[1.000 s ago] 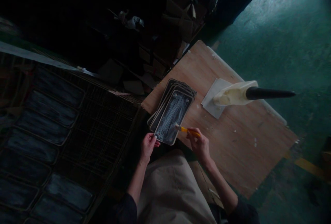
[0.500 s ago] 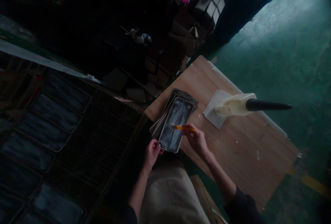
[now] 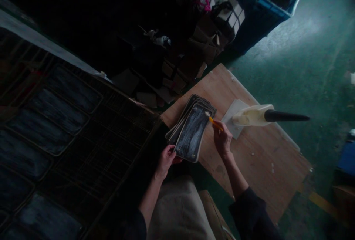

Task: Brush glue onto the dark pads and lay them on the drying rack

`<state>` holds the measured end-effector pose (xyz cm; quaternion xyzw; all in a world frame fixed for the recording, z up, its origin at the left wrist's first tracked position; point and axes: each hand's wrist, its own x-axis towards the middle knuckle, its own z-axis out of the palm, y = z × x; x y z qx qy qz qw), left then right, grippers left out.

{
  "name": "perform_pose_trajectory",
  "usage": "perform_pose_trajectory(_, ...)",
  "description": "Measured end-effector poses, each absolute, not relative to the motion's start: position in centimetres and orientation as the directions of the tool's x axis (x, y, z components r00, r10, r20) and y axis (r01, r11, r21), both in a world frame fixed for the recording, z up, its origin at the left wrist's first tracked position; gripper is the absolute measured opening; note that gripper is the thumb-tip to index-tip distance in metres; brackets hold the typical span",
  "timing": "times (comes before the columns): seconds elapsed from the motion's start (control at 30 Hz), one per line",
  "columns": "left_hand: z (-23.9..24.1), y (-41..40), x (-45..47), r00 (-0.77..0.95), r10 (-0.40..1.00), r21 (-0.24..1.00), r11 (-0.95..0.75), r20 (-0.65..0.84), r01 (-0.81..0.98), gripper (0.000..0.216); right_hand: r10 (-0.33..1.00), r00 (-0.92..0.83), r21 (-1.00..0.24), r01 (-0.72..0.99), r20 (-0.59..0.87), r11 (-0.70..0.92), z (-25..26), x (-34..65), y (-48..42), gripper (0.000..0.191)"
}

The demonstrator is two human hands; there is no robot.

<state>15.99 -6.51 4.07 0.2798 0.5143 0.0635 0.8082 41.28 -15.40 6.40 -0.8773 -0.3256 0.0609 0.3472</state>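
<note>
Pretty dim workspace here, with a green floor [image 3: 318,66] lit mostly at the upper right, and a blue bin [image 3: 266,14] parked up that way next to some strapped cartons [image 3: 229,14]. A wooden board [image 3: 249,166] is set at an angle in the middle, and a fanned stack of dark, round-cornered plates [image 3: 183,116] is piled at its near left edge. The top plate [image 3: 191,132] is streaked with something whitish, and its lower end is left sticking out past the board. That end is held at its lower left corner by the left hand [image 3: 168,156], with the plate pinched between thumb on top and fingers underneath. A small brush [image 3: 215,123] with a yellow handle is gripped in the closed fingers of the right hand [image 3: 222,137], and its pale tip is aimed at the upper right edge of the top plate; whether the bristles are actually touching can't quite be made out. Just beyond that hand, a cream container [image 3: 253,115] with a long black tapering piece is set over a whitish sheet [image 3: 237,131] on the board. Over on the left, more streaked plates [image 3: 63,84] are laid out in rows on a dark wire rack [image 3: 111,151].
</note>
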Motion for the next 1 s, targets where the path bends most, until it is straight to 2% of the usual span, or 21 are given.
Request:
perform_pose_trajectory(0.1,4.4,-6.4,15.6,0.505,0.355,0.489,0.857,-0.787,0.16,0.054,0.727,0.687,-0.634,0.565,0.005,-0.529,7.3,37.0,-16.0,0.024)
perform_pose_trajectory(0.2,4.3,-6.3,15.2,0.521,0.342,0.485,0.858,-0.782,0.165,0.057,0.769,0.631,-0.692,0.509,-0.105,-0.512,8.5,34.5,-15.8,0.022)
perform_pose_trajectory(0.3,3.9,-6.3,14.8,0.514,0.347,0.492,0.853,-0.785,0.176,0.058,0.734,0.678,-0.727,0.484,-0.04,-0.487,9.0,34.8,-14.3,0.022)
perform_pose_trajectory(0.4,3.7,-6.2,14.6,0.514,0.35,0.497,0.849,-0.783,0.178,0.059,0.757,0.653,-0.688,0.562,0.029,-0.458,8.3,35.7,-12.6,0.025)
perform_pose_trajectory(0.5,3.7,-6.2,14.4,0.519,0.351,0.499,0.848,-0.779,0.176,0.056,0.82,0.569,-0.64,0.61,-0.057,-0.468,7.5,34.7,-12.5,0.027)
perform_pose_trajectory(0.57,3.6,-6.2,14.3,0.533,0.351,0.5,0.85,-0.77,0.164,0.052,0.824,0.548,-0.643,0.583,-0.14,-0.497,7.6,33.1,-13.6,0.026)
perform_pose_trajectory(0.67,3.5,-6.3,14.3,0.531,0.35,0.494,0.856,-0.772,0.153,0.046,0.783,0.546,-0.723,0.407,-0.298,-0.559,9.2,30.7,-16.1,0.025)
perform_pose_trajectory(0.77,3.9,-6.6,14.2,0.521,0.333,0.473,0.867,-0.786,0.158,0.043,0.716,0.543,-0.819,0.086,-0.439,-0.567,12.1,29.4,-18.2,0.029)
perform_pose_trajectory(0.83,4.7,-6.8,13.7,0.556,0.332,0.473,0.872,-0.762,0.127,0.042,0.648,0.602,-0.841,-0.075,-0.466,-0.536,14.6,28.8,-18.8,0.033)
perform_pose_trajectory(0.9,5.9,-7.0,12.7,0.599,0.354,0.486,0.871,-0.718,0.068,0.041,0.552,0.704,-0.844,-0.128,-0.447,-0.521,17.2,28.2,-18.9,0.036)
perform_pose_trajectory(1.0,8.2,-6.7,10.0,0.639,0.4,0.506,0.862,-0.657,-0.019,0.038,0.408,0.829,-0.816,-0.094,-0.381,-0.571,19.9,27.6,-18.4,0.042)
